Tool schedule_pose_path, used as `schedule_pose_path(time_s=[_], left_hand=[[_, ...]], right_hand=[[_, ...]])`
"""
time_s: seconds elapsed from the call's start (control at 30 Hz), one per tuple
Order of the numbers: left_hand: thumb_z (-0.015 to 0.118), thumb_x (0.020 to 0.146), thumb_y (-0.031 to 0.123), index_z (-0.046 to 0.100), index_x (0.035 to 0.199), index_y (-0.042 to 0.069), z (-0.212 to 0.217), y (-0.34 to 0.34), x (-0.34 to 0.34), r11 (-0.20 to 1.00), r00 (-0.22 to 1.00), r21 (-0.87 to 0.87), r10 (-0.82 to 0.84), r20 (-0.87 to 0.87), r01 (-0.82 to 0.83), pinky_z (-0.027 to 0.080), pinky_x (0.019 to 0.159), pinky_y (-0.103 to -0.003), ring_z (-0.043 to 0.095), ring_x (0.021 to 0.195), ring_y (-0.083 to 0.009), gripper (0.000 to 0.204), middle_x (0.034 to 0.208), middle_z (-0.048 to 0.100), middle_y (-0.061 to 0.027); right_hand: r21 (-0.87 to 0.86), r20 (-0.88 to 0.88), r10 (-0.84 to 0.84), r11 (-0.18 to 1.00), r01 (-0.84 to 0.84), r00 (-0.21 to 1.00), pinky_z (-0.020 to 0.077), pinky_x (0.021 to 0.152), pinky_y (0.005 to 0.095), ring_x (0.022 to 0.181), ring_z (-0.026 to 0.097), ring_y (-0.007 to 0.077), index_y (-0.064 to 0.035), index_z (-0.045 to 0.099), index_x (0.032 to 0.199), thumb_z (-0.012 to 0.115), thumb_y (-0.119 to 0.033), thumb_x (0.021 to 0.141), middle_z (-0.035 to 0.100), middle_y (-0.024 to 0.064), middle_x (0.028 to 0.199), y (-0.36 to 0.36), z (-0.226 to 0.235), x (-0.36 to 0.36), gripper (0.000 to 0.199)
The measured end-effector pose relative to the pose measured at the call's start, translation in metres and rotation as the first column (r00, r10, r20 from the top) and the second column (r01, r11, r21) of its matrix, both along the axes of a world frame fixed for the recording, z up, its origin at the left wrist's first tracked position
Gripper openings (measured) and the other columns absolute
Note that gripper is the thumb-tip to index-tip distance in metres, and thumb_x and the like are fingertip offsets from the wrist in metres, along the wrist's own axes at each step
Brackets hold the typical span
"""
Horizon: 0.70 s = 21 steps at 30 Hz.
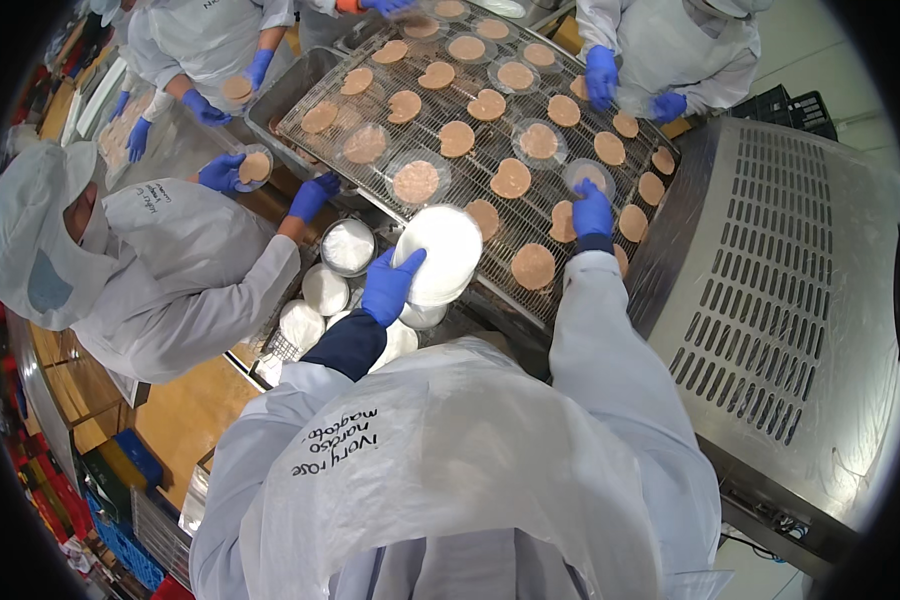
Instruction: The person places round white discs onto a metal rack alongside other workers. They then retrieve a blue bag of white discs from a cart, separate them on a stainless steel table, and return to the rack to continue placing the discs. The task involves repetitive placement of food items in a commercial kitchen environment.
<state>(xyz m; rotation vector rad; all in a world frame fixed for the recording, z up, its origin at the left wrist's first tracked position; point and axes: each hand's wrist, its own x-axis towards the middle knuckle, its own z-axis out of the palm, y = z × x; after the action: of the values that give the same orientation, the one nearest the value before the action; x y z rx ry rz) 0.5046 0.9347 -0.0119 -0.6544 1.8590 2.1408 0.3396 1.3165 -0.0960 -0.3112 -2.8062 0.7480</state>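
Note:
My left hand [385, 288], in a blue glove, grips a thick stack of round white sheets [440, 250] by its left edge, just off the near side of the conveyor. Over the wire-mesh belt [480, 180], my gloved right hand [592, 215] reaches out with its fingers together on a thin see-through disc [582, 172], which lies over a patty. Close by its left side is a bare pinkish round patty [562, 222]. Several more patties, such as a patty [533, 266] nearer me, lie on the belt, some with clear discs at them.
A slotted steel housing [770, 280] stands on the right at the belt's end. Left of my left hand are several stacks of white discs [326, 290] and a round metal tin [348, 248]. A co-worker [190, 250] at left holds a patty on a disc; others work across the belt.

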Motion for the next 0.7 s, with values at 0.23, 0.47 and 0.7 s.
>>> schedule_pose_path(time_s=[0.23,0.47,0.7], left_hand=[[0.071,0.087,0.022,0.062,0.117,-0.003,-0.010,-0.012,0.009,0.999,1.000,0.051,-0.004,-0.011,0.005,0.052,0.081,-0.030,0.065,0.090,-0.0166,0.040,0.104,0.069,-0.0114],[0.070,0.087,0.021,0.061,0.118,-0.004,-0.010,-0.028,0.022,0.998,0.999,0.039,0.050,0.022,-0.051,0.052,0.083,-0.031,0.065,0.092,-0.0169,0.040,0.106,0.069,-0.0123],[0.071,0.087,0.023,0.061,0.117,-0.005,-0.002,-0.029,0.025,0.998,0.998,-0.011,0.063,0.025,-0.062,0.052,0.082,-0.031,0.065,0.091,-0.0173,0.042,0.105,0.069,-0.0127]], right_hand=[[-0.030,0.085,-0.123,0.992,0.126,0.989,0.0508,0.084,0.0409,0.094,0.064,0.0366,-0.0011,0.063,0.110,0.053,-0.008,0.086,0.068,0.0202,0.099,0.045,0.022,0.029,0.027],[0.052,0.495,0.312,0.921,-0.386,0.811,0.0444,0.096,0.0459,0.113,0.057,0.0351,-0.0048,0.062,0.114,0.046,-0.020,0.090,0.060,0.0230,0.118,-0.131,0.038,0.120,0.033],[-0.340,0.214,0.303,0.914,-0.219,0.929,0.0467,0.092,0.0410,0.104,0.062,0.0315,-0.0069,0.062,0.120,0.051,-0.013,0.088,0.065,0.0175,0.111,-0.112,0.096,0.015,0.034]])
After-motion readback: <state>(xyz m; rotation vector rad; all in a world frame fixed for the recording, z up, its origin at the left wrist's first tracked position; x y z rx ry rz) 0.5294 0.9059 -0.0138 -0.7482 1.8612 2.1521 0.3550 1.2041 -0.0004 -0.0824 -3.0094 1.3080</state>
